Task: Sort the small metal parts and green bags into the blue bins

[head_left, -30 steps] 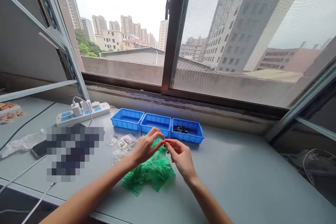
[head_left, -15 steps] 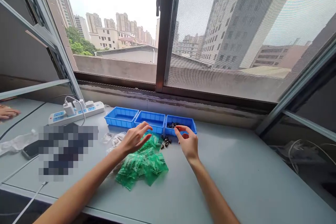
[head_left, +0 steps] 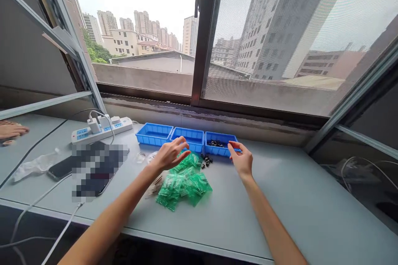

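My left hand point(head_left: 171, 154) hovers over the green plastic packets point(head_left: 183, 184), fingers apart and holding nothing. My right hand point(head_left: 242, 159) is at the right end of the rightmost blue bin point(head_left: 214, 149), thumb before its wall and curled fingers at its rim, seemingly pinching the corner. Small black parts point(head_left: 215, 143) lie in that bin. More loose black pieces point(head_left: 205, 160) are on the table just in front of it. The middle blue bin point(head_left: 196, 146) and the left blue bin point(head_left: 148, 139) stand beside it in a row.
At the left are a white power strip point(head_left: 102, 132) with plugs, phones point(head_left: 102, 190) with cables, and a clear plastic bag point(head_left: 35, 167). Another person's hand point(head_left: 12, 130) rests at the far left. Metal frame posts point(head_left: 320, 138) and the window ledge bound the table point(head_left: 298, 207).
My right hand has shifted from above the black parts to the right end of the bin. My left hand still hovers over the green packets. The camera view has shifted slightly.
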The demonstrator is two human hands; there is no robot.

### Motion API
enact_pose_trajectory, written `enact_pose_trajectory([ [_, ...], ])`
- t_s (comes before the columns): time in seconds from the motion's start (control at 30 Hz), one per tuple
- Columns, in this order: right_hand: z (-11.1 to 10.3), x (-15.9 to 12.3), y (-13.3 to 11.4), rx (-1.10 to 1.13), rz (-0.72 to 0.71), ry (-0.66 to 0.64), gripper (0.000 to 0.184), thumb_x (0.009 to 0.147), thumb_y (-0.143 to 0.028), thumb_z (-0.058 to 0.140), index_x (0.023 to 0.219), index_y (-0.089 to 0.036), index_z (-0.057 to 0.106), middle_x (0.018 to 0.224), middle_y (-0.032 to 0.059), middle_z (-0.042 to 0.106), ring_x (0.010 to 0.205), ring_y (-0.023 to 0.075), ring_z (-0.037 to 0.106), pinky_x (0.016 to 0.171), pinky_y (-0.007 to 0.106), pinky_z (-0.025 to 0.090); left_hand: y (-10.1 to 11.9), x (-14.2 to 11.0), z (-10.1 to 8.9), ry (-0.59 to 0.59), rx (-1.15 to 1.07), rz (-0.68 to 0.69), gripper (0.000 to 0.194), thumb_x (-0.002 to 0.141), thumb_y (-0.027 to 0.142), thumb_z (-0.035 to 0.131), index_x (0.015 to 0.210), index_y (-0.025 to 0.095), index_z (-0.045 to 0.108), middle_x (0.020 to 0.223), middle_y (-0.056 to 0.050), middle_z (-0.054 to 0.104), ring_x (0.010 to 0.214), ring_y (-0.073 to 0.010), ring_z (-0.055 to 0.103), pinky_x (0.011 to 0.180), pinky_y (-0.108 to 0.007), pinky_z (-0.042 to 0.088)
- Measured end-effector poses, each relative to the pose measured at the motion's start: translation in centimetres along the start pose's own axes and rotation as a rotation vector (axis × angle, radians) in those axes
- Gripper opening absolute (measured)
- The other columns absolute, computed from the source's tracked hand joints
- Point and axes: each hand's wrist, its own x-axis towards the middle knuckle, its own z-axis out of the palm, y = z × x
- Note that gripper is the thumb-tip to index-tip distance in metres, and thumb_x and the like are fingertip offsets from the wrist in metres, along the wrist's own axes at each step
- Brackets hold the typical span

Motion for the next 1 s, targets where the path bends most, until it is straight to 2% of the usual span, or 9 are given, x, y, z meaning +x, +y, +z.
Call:
enact_pose_trajectory([
  [0.13, 0.2, 0.1, 0.1, -0.017, 0.000, -0.029, 0.049, 0.063, -0.057, 0.057, 0.086, -0.015, 0.068, 0.080, 0.0079, 0.069, 0.044, 0.0121, 0.053, 0.039, 0.026, 0.044, 0.3, -0.2, 0.6, -0.021, -0.037, -0.010, 0.053, 0.096, 0.046, 0.016, 0.089, 0.017, 0.059, 0.097, -0.006, 0.056, 0.067, -0.0130, 0.056, 0.062, -0.025, 0.046],
  [0.23, 0.7, 0.3, 0.0, -0.030, -0.016, -0.062, 0.051, 0.063, -0.059, 0.054, 0.086, -0.015, 0.068, 0.080, 0.0089, 0.069, 0.043, 0.0129, 0.054, 0.037, 0.026, 0.043, 0.9, -0.3, 1.3, -0.097, -0.065, -0.016, 0.048, 0.096, 0.042, 0.020, 0.087, 0.017, 0.060, 0.095, -0.005, 0.056, 0.067, -0.0128, 0.057, 0.063, -0.026, 0.047],
  [0.33, 1.2, 0.1, -0.1, -0.046, -0.061, -0.119, 0.046, 0.062, -0.057, 0.057, 0.082, -0.018, 0.069, 0.080, 0.0074, 0.070, 0.041, 0.0116, 0.052, 0.039, 0.027, 0.043, 1.8, -0.3, 1.3, -0.142, -0.070, 0.008, 0.041, 0.096, 0.040, 0.023, 0.095, 0.018, 0.058, 0.098, -0.005, 0.056, 0.069, -0.0141, 0.059, 0.063, -0.027, 0.048],
  [0.43, 1.6, -0.2, -0.1, -0.072, -0.118, -0.165, 0.037, 0.063, -0.052, 0.059, 0.077, -0.020, 0.070, 0.080, 0.0055, 0.071, 0.038, 0.0100, 0.050, 0.043, 0.028, 0.044, 2.5, -0.3, 0.7, -0.123, -0.072, 0.061, 0.036, 0.096, 0.040, 0.027, 0.106, 0.019, 0.053, 0.100, -0.005, 0.057, 0.074, -0.0163, 0.061, 0.063, -0.028, 0.049],
  [0.53, 1.9, 0.0, -0.1, -0.127, -0.155, -0.184, 0.030, 0.065, -0.048, 0.059, 0.075, -0.021, 0.069, 0.077, 0.0039, 0.071, 0.038, 0.0108, 0.050, 0.047, 0.028, 0.043, 2.8, -0.3, 0.0, -0.092, -0.065, 0.115, 0.035, 0.096, 0.041, 0.028, 0.108, 0.019, 0.051, 0.099, -0.006, 0.058, 0.076, -0.0175, 0.061, 0.062, -0.028, 0.049],
  [0.7, 2.0, 1.0, 0.0, -0.228, -0.170, -0.144, 0.027, 0.068, -0.043, 0.055, 0.074, -0.022, 0.069, 0.072, 0.0021, 0.071, 0.041, 0.0130, 0.053, 0.052, 0.030, 0.044, 2.4, -0.3, -0.8, -0.014, -0.051, 0.117, 0.036, 0.096, 0.041, 0.025, 0.107, 0.019, 0.050, 0.097, -0.006, 0.058, 0.076, -0.0166, 0.061, 0.061, -0.027, 0.048],
  [0.83, 1.6, 0.9, -0.3, -0.266, -0.153, -0.115, 0.029, 0.070, -0.043, 0.052, 0.078, -0.021, 0.069, 0.079, 0.0033, 0.072, 0.043, 0.0133, 0.055, 0.055, 0.031, 0.045, 2.3, -0.2, -0.9, -0.033, -0.006, 0.116, 0.034, 0.096, 0.041, 0.027, 0.105, 0.018, 0.052, 0.095, -0.005, 0.058, 0.075, -0.0164, 0.061, 0.058, -0.025, 0.047],
  [0.9, 1.1, 0.6, -0.6, -0.286, -0.158, -0.156, 0.030, 0.070, -0.045, 0.053, 0.081, -0.021, 0.069, 0.078, 0.0030, 0.071, 0.043, 0.0126, 0.054, 0.054, 0.030, 0.045, 2.4, -0.1, -0.7, -0.050, 0.016, 0.112, 0.034, 0.096, 0.041, 0.029, 0.103, 0.017, 0.052, 0.094, -0.005, 0.058, 0.074, -0.0159, 0.060, 0.056, -0.024, 0.046],
  [1.0, 0.4, 0.0, -1.1, -0.364, -0.191, -0.357, 0.031, 0.070, -0.043, 0.055, 0.086, -0.022, 0.070, 0.076, 0.0015, 0.070, 0.043, 0.0115, 0.049, 0.051, 0.028, 0.042, 2.4, -0.1, -0.4, -0.060, 0.043, 0.107, 0.033, 0.096, 0.039, 0.030, 0.101, 0.017, 0.054, 0.096, -0.005, 0.058, 0.071, -0.0146, 0.060, 0.053, -0.023, 0.045],
])
